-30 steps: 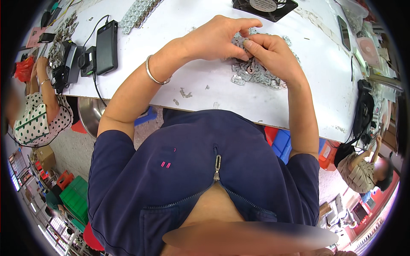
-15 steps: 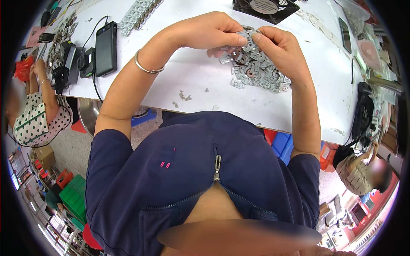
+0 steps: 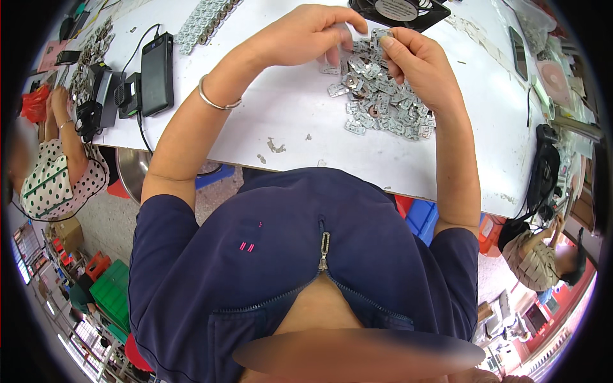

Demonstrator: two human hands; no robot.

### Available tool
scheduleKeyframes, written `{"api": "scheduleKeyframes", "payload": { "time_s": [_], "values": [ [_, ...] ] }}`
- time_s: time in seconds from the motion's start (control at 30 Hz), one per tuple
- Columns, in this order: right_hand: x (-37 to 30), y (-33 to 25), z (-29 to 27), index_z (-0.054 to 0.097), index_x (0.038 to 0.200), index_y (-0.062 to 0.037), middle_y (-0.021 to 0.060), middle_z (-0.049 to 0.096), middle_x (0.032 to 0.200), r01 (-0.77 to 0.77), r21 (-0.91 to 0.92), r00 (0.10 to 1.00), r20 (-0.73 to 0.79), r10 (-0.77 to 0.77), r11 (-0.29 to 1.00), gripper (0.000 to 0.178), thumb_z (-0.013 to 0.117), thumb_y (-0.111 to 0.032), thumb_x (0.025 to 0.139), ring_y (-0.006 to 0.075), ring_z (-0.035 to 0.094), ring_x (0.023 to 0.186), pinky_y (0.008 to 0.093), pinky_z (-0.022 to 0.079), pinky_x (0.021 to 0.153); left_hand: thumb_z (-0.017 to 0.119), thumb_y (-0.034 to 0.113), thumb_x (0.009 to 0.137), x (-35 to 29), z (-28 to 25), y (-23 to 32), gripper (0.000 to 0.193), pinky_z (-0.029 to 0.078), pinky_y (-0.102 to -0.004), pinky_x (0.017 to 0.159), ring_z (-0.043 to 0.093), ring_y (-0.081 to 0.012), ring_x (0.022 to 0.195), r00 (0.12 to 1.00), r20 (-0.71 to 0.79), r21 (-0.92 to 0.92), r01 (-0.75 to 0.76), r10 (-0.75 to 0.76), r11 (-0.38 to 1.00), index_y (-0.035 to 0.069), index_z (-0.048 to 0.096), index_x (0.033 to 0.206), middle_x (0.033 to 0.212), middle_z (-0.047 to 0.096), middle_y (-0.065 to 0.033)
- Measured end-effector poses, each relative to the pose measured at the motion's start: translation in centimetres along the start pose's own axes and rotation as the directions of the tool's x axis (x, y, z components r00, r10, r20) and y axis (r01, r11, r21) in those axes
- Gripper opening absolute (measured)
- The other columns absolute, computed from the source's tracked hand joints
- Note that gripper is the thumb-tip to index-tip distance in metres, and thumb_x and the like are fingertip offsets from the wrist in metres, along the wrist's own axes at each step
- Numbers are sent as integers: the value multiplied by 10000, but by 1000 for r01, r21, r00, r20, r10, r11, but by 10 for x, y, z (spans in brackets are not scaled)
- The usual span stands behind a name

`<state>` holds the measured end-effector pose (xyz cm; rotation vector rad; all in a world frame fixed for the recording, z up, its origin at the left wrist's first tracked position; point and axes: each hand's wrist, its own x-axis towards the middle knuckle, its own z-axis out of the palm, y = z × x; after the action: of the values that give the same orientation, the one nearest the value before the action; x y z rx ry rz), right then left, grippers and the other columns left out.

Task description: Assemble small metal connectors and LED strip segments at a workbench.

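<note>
A heap of small grey stamped metal plates [image 3: 389,105] lies on the white table in front of me. Over its far right side, my right hand [image 3: 418,60] pinches one small metal plate [image 3: 381,34] between thumb and fingers. My left hand [image 3: 310,37], with a bangle at the wrist, hovers just left of the heap's far end. Its index finger reaches toward the right hand, apart from the other fingers, which are partly blurred. I see nothing held in it.
A black fan [image 3: 401,11] stands beyond the heap. Neat rows of metal plates [image 3: 205,22] lie at the far left. A black power bank [image 3: 157,73] with cables is on the left. A phone [image 3: 517,52] lies right. Co-workers sit at both sides.
My left hand has come away from the plate between both hands, moving up and left, its fingers spreading. My right hand keeps hold of a plate and has shifted slightly.
</note>
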<state>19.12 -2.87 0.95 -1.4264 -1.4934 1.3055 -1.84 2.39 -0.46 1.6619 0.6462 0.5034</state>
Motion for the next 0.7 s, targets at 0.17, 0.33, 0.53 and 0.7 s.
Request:
{"api": "scheduleKeyframes", "payload": {
  "time_s": [0.17, 0.33, 0.53, 0.7],
  "values": [
    [6, 4, -1, 610, 807, -19, -34, 493, 592, 55, -161, 998, -33, -61, 985, 255, 572, -251, 904, 46, 445, 554, 225, 371, 505, 606, 61, 823, 4, 12, 1, 220, 517, -379, 615, 639, -324, 724, 821, -257, 655, -240, 510, 716, 40, 611, 1041, 805, 641, -163],
    [12, 4, 0, 643, 858, -1, -31, 501, 596, 53, -170, 996, -56, -64, 984, 272, 582, -264, 891, 51, 440, 552, 235, 363, 505, 615, 93, 828, 10, 9, -17, 199, 513, -373, 558, 634, -309, 657, 576, 0, 909, -341, 818, 240, 46, 602, 1020, 759, 627, -131],
    [17, 8, 0, 650, 859, -6, -34, 492, 592, 23, -150, 998, -49, -30, 988, 261, 586, -258, 887, 50, 422, 545, 239, 350, 494, 657, 162, 823, 15, 7, -29, 193, 497, -299, 499, 639, -216, 628, 686, -90, 886, -276, 722, 373, 96, 620, 1000, 781, 656, -36],
    [19, 9, -1, 643, 816, -10, -38, 478, 580, 35, -163, 997, -60, -45, 986, 263, 586, -258, 884, 51, 413, 543, 250, 341, 491, 652, 150, 822, 15, 6, -27, 180, 495, -299, 495, 637, -215, 616, 690, -77, 882, -289, 719, 372, 105, 622, 994, 764, 653, -36]
  ]
}}
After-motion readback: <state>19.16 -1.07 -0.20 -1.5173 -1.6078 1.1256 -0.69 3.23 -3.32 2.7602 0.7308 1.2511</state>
